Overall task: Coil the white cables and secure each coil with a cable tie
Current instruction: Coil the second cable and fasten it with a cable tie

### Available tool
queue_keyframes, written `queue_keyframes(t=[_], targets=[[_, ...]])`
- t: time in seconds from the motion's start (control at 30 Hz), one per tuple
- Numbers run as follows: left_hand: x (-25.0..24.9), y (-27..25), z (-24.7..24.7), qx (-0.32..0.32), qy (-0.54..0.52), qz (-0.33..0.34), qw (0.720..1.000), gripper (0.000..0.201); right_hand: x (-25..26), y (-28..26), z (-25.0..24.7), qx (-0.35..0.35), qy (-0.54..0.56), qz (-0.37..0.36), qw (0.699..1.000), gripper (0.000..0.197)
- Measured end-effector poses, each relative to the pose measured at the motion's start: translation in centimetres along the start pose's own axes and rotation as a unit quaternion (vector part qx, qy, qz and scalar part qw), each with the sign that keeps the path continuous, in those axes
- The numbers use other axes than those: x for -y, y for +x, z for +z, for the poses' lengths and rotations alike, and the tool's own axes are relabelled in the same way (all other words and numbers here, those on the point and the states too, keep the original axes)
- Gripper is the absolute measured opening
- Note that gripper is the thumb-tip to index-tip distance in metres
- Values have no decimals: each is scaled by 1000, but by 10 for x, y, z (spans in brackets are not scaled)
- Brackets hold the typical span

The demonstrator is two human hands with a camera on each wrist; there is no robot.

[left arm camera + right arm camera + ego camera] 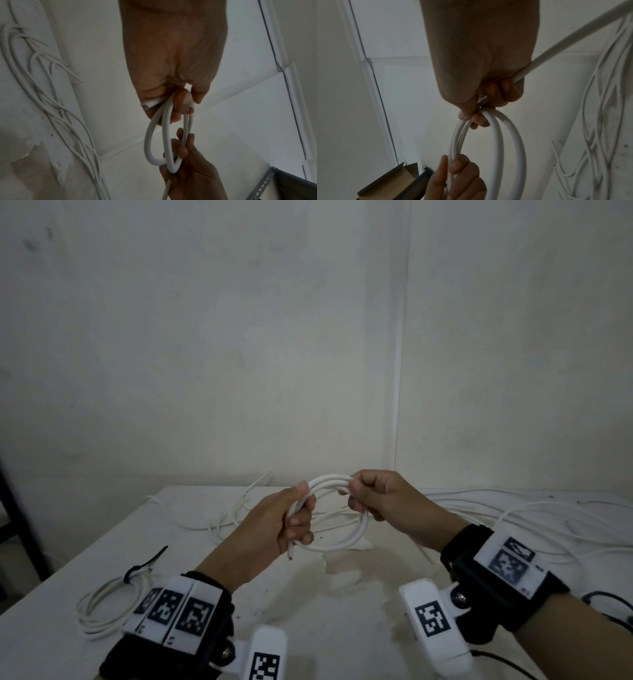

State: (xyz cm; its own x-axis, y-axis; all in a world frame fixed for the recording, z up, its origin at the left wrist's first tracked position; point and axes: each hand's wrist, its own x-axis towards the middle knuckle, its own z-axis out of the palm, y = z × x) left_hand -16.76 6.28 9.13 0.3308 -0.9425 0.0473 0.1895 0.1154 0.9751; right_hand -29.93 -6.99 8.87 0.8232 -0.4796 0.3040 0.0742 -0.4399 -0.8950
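Observation:
A white cable coil point(337, 544) of several loops hangs above the white table point(308, 611), held between both hands. My left hand point(296, 517) grips its left side, and the cable's cut end pokes out below the fingers. My right hand point(359, 494) pinches the coil's top right, and the loose tail runs through the palm toward the right. The left wrist view shows the coil point(155, 142) gripped by the left hand point(180, 102). In the right wrist view the right hand point(476, 116) pinches the loops point(496, 142). A finished coil point(102, 607) with a black cable tie point(147, 565) lies at the left.
Loose white cables point(513, 518) lie spread over the table's right and back. More strands point(236, 508) sit at the back left. A dark cord point(609, 604) lies at the right edge. A dark metal rack point(17, 508) stands to the left. The wall is close behind.

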Motion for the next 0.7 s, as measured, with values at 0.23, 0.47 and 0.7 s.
queue_keyframes(t=[0.23, 0.47, 0.7], targets=[[5, 0, 7, -32, 26, 26, 999, 35, -3, -3, 2, -25, -46, -28, 998, 24], [5, 7, -12, -106, -99, 57, 988, 34, -36, -18, -13, -153, -151, -68, 974, 30], [1, 16, -25, -177, -148, 103, 968, 34, -62, -12, -20, -183, -270, -78, 942, 14]])
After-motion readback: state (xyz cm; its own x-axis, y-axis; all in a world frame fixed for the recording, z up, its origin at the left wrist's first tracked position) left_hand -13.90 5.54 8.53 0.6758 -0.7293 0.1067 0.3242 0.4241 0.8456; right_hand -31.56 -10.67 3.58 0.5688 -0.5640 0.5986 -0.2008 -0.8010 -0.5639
